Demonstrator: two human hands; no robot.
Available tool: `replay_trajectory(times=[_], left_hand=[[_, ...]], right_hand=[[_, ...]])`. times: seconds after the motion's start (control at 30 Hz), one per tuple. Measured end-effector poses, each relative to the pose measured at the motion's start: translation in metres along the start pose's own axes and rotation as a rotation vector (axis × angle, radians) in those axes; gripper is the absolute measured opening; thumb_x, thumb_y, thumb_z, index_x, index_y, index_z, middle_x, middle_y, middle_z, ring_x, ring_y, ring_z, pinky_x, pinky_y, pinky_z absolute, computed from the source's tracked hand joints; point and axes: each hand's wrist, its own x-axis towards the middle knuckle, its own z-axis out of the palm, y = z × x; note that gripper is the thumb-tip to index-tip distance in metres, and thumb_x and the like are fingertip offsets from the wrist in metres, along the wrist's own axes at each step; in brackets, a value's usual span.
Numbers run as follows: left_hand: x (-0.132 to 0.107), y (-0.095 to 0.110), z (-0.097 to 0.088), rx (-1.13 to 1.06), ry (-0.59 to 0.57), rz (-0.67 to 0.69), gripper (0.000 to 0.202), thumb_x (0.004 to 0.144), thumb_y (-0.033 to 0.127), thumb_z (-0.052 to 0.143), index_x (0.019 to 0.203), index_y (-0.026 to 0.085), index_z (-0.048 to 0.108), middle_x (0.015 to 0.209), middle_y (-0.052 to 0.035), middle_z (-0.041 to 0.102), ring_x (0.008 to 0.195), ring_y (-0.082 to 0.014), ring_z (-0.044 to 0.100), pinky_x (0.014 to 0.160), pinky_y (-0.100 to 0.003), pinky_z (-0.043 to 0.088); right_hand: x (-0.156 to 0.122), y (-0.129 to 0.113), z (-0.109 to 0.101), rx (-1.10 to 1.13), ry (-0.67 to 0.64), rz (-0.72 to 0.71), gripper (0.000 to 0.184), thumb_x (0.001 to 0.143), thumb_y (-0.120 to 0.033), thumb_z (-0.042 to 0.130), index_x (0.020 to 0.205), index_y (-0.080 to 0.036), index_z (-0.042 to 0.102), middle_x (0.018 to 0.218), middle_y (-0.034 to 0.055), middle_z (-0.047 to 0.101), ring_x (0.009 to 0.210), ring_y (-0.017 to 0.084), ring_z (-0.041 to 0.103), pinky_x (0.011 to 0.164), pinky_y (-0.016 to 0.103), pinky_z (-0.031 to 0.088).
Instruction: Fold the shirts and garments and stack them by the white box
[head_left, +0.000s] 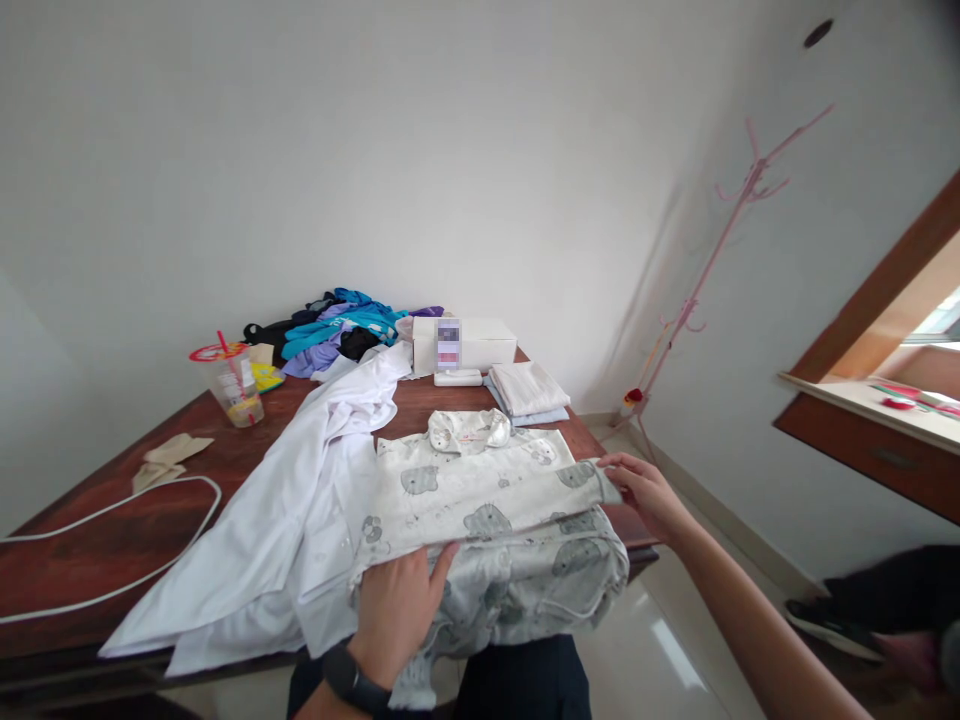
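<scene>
A white collared pajama shirt (pixel 450 490) with grey cat-face prints lies at the table's front edge, its collar toward the wall. One sleeve is laid across its body, and its lower part hangs over the edge in loose folds. My right hand (pixel 649 495) pinches the sleeve's cuff at the shirt's right side. At the near left, my left hand (pixel 401 600) grips the shirt's body; its thumb shows while the fingertips are hidden by cloth. A dark watch (pixel 352 680) is on my left wrist. A plain white shirt (pixel 300 500) lies spread just left of the printed one.
On the brown table (pixel 97 540) are a folded clothes stack (pixel 529 390), a white box (pixel 487 345), a heap of coloured clothes (pixel 337 330), a plastic cup (pixel 238 390) with a straw and a white cable (pixel 202 485). A pink coat rack (pixel 705 270) stands right.
</scene>
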Motion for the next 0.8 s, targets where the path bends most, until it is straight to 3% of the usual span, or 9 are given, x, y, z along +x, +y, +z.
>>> replay_trajectory(times=[0.2, 0.3, 0.4, 0.47, 0.53, 0.63, 0.73, 0.8], left_hand=[[0.011, -0.005, 0.003, 0.05, -0.015, -0.039, 0.062, 0.103, 0.052, 0.036, 0.108, 0.008, 0.079, 0.102, -0.0243, 0.076, 0.1, -0.0385, 0.072, 0.091, -0.046, 0.055], [0.011, -0.009, 0.005, 0.081, 0.01, -0.038, 0.054, 0.103, 0.047, 0.038, 0.113, 0.012, 0.078, 0.109, -0.0227, 0.075, 0.107, -0.038, 0.07, 0.095, -0.046, 0.053], [0.008, -0.01, 0.005, 0.085, -0.02, -0.057, 0.056, 0.102, 0.049, 0.039, 0.096, 0.013, 0.081, 0.092, -0.0202, 0.078, 0.091, -0.0364, 0.073, 0.085, -0.045, 0.056], [0.006, -0.009, 0.003, 0.08, -0.048, -0.06, 0.059, 0.102, 0.051, 0.038, 0.089, 0.013, 0.081, 0.084, -0.0194, 0.077, 0.083, -0.0354, 0.074, 0.079, -0.043, 0.057], [0.006, -0.008, 0.0, 0.089, -0.072, -0.058, 0.061, 0.103, 0.052, 0.037, 0.091, 0.011, 0.081, 0.086, -0.02, 0.077, 0.083, -0.0361, 0.074, 0.076, -0.043, 0.057], [0.008, -0.007, -0.002, 0.104, -0.095, -0.053, 0.062, 0.103, 0.053, 0.035, 0.098, 0.011, 0.08, 0.094, -0.0207, 0.078, 0.09, -0.0366, 0.074, 0.08, -0.043, 0.056], [0.007, -0.009, -0.004, 0.071, -0.166, 0.001, 0.062, 0.103, 0.055, 0.034, 0.102, 0.013, 0.079, 0.098, -0.0203, 0.077, 0.095, -0.0363, 0.073, 0.087, -0.044, 0.056], [0.002, -0.012, -0.011, 0.009, -0.24, 0.076, 0.052, 0.102, 0.051, 0.042, 0.113, 0.014, 0.077, 0.105, -0.0194, 0.077, 0.103, -0.0368, 0.072, 0.092, -0.046, 0.055]], right_hand=[[0.002, 0.006, 0.005, -0.162, 0.011, -0.145, 0.036, 0.068, -0.039, 0.074, 0.095, -0.015, 0.072, 0.062, -0.0036, 0.057, 0.054, 0.01, 0.047, 0.051, 0.023, 0.036], [0.005, 0.015, 0.011, -0.244, -0.014, -0.111, 0.047, 0.07, -0.037, 0.068, 0.109, -0.011, 0.073, 0.058, -0.0049, 0.054, 0.05, 0.01, 0.045, 0.048, 0.023, 0.034], [0.009, 0.031, 0.014, -0.353, -0.032, -0.023, 0.055, 0.07, -0.03, 0.06, 0.119, -0.007, 0.072, 0.05, -0.0065, 0.05, 0.042, 0.01, 0.042, 0.043, 0.022, 0.03], [0.01, 0.04, 0.015, -0.452, -0.019, 0.015, 0.061, 0.069, -0.025, 0.057, 0.125, -0.006, 0.07, 0.048, -0.0056, 0.053, 0.038, 0.01, 0.043, 0.041, 0.022, 0.028], [0.011, 0.045, 0.014, -0.549, 0.001, -0.011, 0.065, 0.068, -0.022, 0.054, 0.129, -0.007, 0.068, 0.056, -0.0001, 0.065, 0.04, 0.013, 0.051, 0.043, 0.023, 0.035], [0.012, 0.047, 0.013, -0.675, 0.003, -0.153, 0.062, 0.068, -0.02, 0.051, 0.126, -0.01, 0.071, 0.099, 0.0115, 0.079, 0.077, 0.024, 0.072, 0.07, 0.031, 0.054], [0.011, 0.046, 0.013, -0.785, -0.012, -0.249, 0.059, 0.069, -0.018, 0.049, 0.123, -0.015, 0.074, 0.128, 0.0105, 0.071, 0.12, 0.029, 0.065, 0.104, 0.037, 0.047], [0.01, 0.047, 0.014, -0.837, -0.015, -0.275, 0.06, 0.07, -0.016, 0.049, 0.125, -0.017, 0.073, 0.136, 0.0084, 0.066, 0.132, 0.028, 0.057, 0.113, 0.037, 0.039]])
